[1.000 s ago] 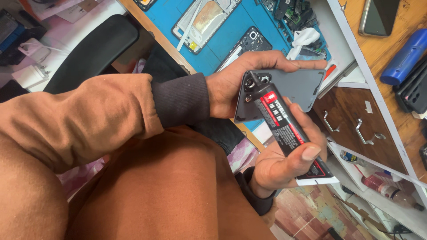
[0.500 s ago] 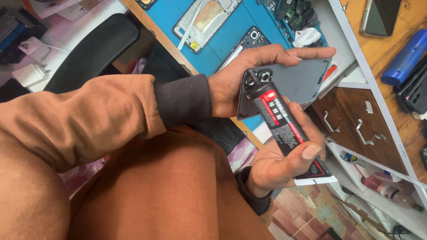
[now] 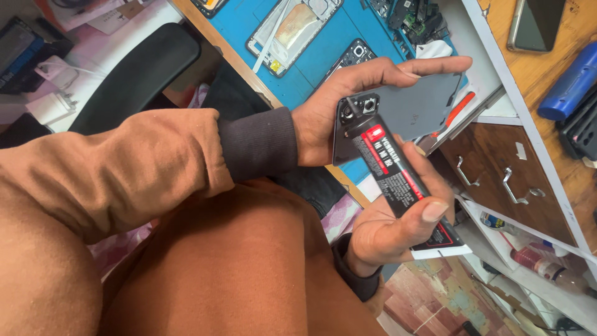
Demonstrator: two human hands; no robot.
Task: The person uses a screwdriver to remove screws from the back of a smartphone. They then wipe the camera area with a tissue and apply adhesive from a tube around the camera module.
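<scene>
1. Left hand (image 3: 323, 118) holds a grey phone back cover (image 3: 404, 112); grip closed on it, thumb along the upper edge, other fingers behind & hidden
2. The cover is held in air above the lap, in front of the table (image 3: 348, 37) edge; camera cut-out sits at its lower left corner
3. Right hand (image 3: 385, 230) is closed around a black glue tube (image 3: 401, 180) w/ red & white label; thumb presses on the tube's side, fingers wrap from below
4. Tube nozzle touches the cover just beside the camera cut-out; tube is tilted, flat crimped end pointing down-right
5. Both arms wear brown sleeves w/ dark cuffs
6. On the blue mat (image 3: 323, 50) of the table: a phone frame (image 3: 292, 28) w/ a white strip, a dark phone part (image 3: 351, 56) near it, small electronic parts at top
7. Red-handled tool (image 3: 457, 112) lies at the table edge, partly behind the cover
8. Right side: wooden drawers (image 3: 497, 180) w/ metal handles; above them a dark phone (image 3: 535, 25) & a blue object (image 3: 572, 81), can't tell what
</scene>
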